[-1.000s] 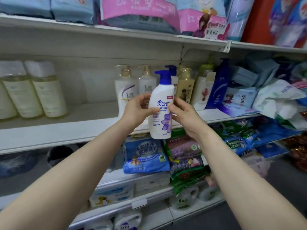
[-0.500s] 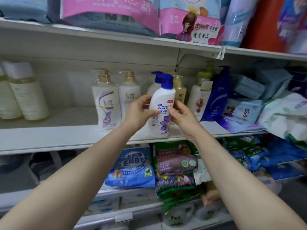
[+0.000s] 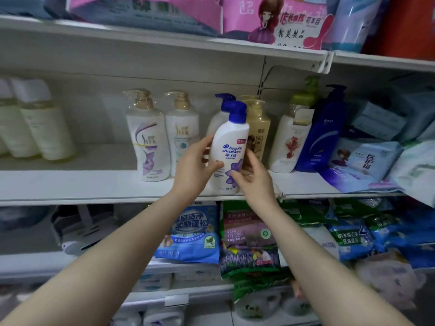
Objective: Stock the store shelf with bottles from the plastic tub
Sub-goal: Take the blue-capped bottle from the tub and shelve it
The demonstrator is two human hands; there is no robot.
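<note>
A white shampoo bottle with a blue pump cap and a purple flower label stands at the front edge of the middle shelf. My left hand grips its left side, thumb across the label. My right hand touches its lower right side with fingers spread. A second bottle of the same kind stands right behind it. The plastic tub is not in view.
Two white pump bottles stand to the left, a tan bottle, a white one with a green pump and a dark blue one to the right. Pale bottles at far left. Soft packs fill the lower shelves.
The bottle has gone from held in front of the shelf to standing on its front edge. My right hand's hold has loosened into spread fingers.
</note>
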